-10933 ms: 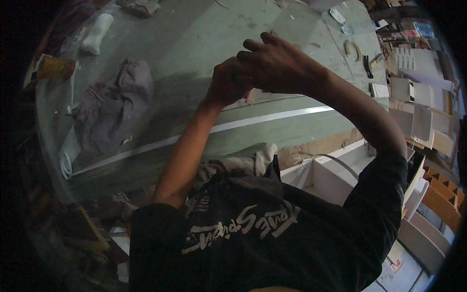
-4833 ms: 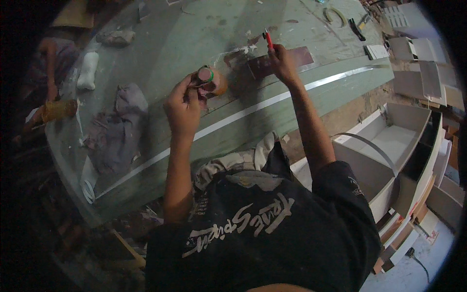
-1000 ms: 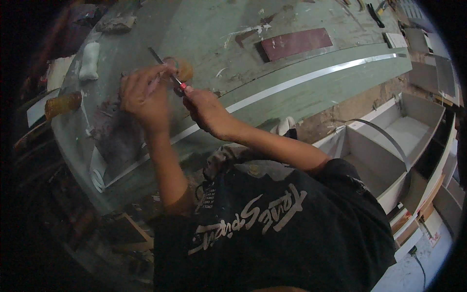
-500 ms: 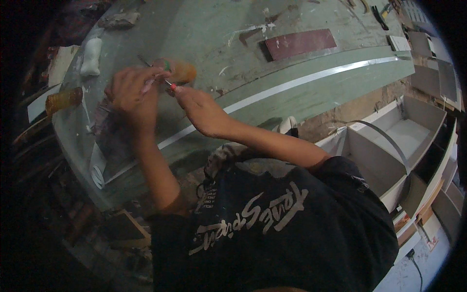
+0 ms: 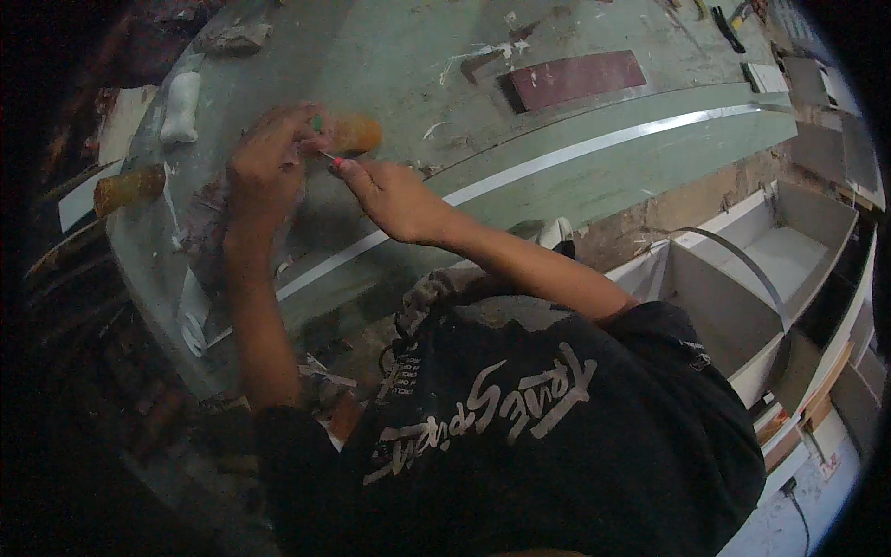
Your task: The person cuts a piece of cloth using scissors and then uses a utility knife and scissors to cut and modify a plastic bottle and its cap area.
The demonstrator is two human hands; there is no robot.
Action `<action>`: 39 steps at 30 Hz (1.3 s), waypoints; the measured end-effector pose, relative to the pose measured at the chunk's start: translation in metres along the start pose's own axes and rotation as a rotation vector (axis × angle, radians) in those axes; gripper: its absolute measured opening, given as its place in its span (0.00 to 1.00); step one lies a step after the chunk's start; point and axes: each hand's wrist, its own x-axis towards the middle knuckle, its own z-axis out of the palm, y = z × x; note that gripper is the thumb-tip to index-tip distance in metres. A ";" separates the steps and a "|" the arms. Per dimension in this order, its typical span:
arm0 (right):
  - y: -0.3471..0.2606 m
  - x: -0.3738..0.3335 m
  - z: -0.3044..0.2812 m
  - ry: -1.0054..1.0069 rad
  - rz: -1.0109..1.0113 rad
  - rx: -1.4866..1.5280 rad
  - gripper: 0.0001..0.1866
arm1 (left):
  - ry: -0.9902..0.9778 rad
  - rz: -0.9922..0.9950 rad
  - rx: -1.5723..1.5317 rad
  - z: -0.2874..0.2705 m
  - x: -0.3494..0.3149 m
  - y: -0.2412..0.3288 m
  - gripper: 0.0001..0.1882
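Note:
My right hand (image 5: pixel 394 200) is closed on a slim tool with a red end (image 5: pixel 340 162). A thin metal shaft runs from it toward my left fingers. Its kind I cannot make out. My left hand (image 5: pixel 271 144) is curled closed beside the tool's shaft, slightly blurred, and what it grips is hidden. A small green piece (image 5: pixel 317 123) shows at its fingertips. Touching or just behind these fingers lies an amber cylinder (image 5: pixel 357 134), on its side; whether my hand holds it I cannot tell. A crumpled greyish cloth (image 5: pixel 206 215) lies near my left wrist.
On the green worktable (image 5: pixel 399 56) are a maroon board (image 5: pixel 580 80), a long white strip (image 5: pixel 557 156), a white bottle-like object (image 5: pixel 181 107) and another amber cylinder (image 5: pixel 130 190) at the left edge. Pale open boxes (image 5: pixel 715 297) stand at the right. Pliers (image 5: pixel 727 30) lie far right.
My left hand has turned and its forearm has swung left. The dark pointed tip that showed beyond my left fingers is out of sight. My right hand stays nearly in place with the tool.

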 end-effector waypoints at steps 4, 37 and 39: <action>-0.004 -0.006 -0.013 -0.083 0.053 -0.036 0.32 | 0.000 -0.110 -0.079 -0.002 -0.004 0.003 0.24; -0.010 0.011 -0.011 -0.145 0.094 -0.015 0.30 | 0.398 -0.198 0.140 0.016 -0.038 0.028 0.11; -0.012 0.012 -0.012 -0.162 0.133 -0.134 0.31 | 0.281 -0.177 0.130 0.017 -0.037 0.016 0.13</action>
